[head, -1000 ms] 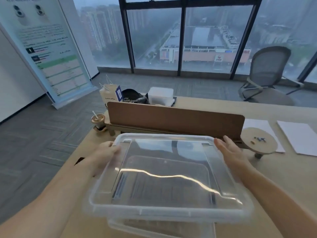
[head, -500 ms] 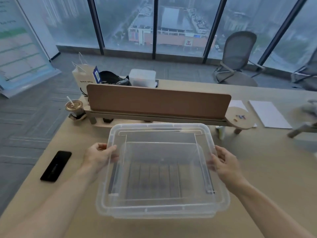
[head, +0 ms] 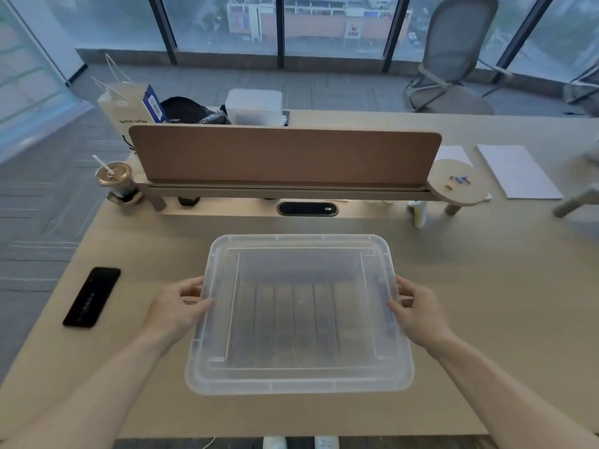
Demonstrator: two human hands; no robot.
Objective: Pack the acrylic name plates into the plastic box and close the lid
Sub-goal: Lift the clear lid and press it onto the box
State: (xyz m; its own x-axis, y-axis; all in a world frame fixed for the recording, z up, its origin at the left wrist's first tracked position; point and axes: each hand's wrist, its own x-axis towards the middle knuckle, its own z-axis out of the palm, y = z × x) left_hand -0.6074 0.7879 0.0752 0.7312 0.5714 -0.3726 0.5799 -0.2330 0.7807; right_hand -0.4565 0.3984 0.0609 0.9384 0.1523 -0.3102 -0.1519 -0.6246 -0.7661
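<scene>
Clear plastic lid (head: 299, 314) resting over the box, both hands at its sides.

Through the lid, a row of dark upright plates (head: 293, 319) shows inside the box, which sits mid-surface just in front of the person. The left hand (head: 176, 307) and right hand (head: 418, 314) each curl their fingers (head: 191, 283) around a side edge of the lid, thumbs on top. Packing looks done; whether the lid has snapped fully shut I cannot tell, so pressing it down may remain. The pale wood surface (head: 486, 286) also carries a black phone (head: 91, 296), an iced drink (head: 113, 179) and a brown divider (head: 285, 153); grey carpet, tall windows and an office chair (head: 453, 56) lie beyond.
</scene>
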